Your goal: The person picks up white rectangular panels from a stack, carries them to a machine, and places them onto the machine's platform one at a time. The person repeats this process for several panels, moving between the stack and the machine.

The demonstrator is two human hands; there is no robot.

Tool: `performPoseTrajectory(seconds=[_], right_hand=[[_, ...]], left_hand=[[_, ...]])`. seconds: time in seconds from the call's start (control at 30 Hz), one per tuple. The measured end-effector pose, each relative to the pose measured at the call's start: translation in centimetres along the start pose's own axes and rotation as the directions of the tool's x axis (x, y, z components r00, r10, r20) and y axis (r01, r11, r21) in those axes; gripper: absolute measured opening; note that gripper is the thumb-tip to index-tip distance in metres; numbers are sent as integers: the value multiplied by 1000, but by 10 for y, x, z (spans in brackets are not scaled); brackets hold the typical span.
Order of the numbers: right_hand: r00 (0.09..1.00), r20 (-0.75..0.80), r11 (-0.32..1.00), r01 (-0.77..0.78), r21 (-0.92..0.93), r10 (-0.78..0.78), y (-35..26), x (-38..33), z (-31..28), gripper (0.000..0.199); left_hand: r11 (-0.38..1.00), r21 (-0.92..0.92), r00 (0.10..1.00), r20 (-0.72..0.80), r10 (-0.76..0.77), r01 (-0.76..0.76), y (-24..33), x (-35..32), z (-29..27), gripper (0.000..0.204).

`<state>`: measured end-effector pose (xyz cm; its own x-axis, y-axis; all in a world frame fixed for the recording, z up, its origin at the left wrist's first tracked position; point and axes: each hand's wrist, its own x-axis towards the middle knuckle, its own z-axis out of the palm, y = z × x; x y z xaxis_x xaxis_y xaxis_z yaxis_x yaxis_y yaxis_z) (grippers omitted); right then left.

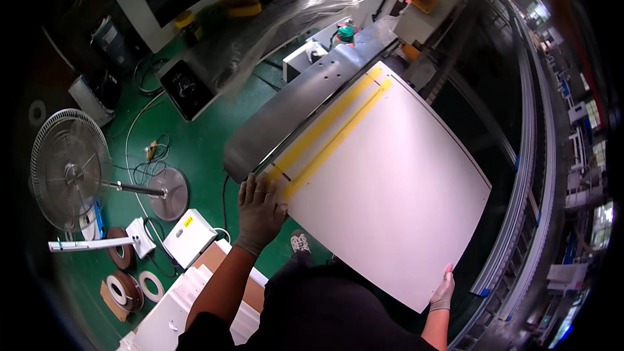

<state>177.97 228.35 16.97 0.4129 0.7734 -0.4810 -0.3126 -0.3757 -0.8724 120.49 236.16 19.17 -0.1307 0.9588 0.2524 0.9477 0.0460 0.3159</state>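
Observation:
A large white panel (390, 188) spans the middle of the view, tilted, with two yellow strips (338, 136) along its far left side. That side lies against a long grey metal machine bed (286, 110). My left hand (260, 214), in a grey glove, grips the panel's near left corner, its fingers closed at the edge by the metal bed. At the near right corner my right hand (443, 291), in a pale glove, is closed on the edge; its fingers under the panel are hidden.
A standing fan (75, 169) and rolls of edge tape (123, 289) are on the green floor at left. White boards (188, 305) lie by my left forearm. A roller conveyor (520, 240) curves along the right. Clear plastic sheeting (279, 26) covers equipment at the back.

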Motion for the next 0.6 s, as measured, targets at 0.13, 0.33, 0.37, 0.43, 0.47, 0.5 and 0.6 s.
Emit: performPoseTrajectory(seconds=[0.13, 0.33, 0.37, 0.43, 0.47, 0.5, 0.6], right_hand=[[992, 108, 997, -71, 17, 69, -9, 9, 14, 67], [994, 40, 995, -97, -12, 98, -16, 5, 23, 66], [995, 29, 995, -97, -15, 97, -14, 7, 19, 66], [995, 6, 995, -96, -22, 96, -10, 13, 10, 66], [994, 8, 994, -112, -9, 112, -11, 13, 13, 66], [992, 10, 992, -129, 4, 129, -11, 12, 16, 65], [981, 70, 981, -185, 57, 181, -13, 12, 17, 64]], left_hand=[[996, -89, 1000, 17, 24, -23, -11, -7, 16, 64], [994, -107, 999, 27, 18, -15, -16, -19, 30, 80], [995, -100, 999, 39, 16, -12, -16, -19, 30, 80], [996, -86, 998, 64, 11, -5, -17, -21, 29, 81], [995, -98, 997, 73, 8, 0, -17, -20, 25, 80], [994, -110, 997, 83, 4, 5, -16, -19, 21, 80], [987, -158, 996, 85, -3, 16, -14, -15, 17, 78]])
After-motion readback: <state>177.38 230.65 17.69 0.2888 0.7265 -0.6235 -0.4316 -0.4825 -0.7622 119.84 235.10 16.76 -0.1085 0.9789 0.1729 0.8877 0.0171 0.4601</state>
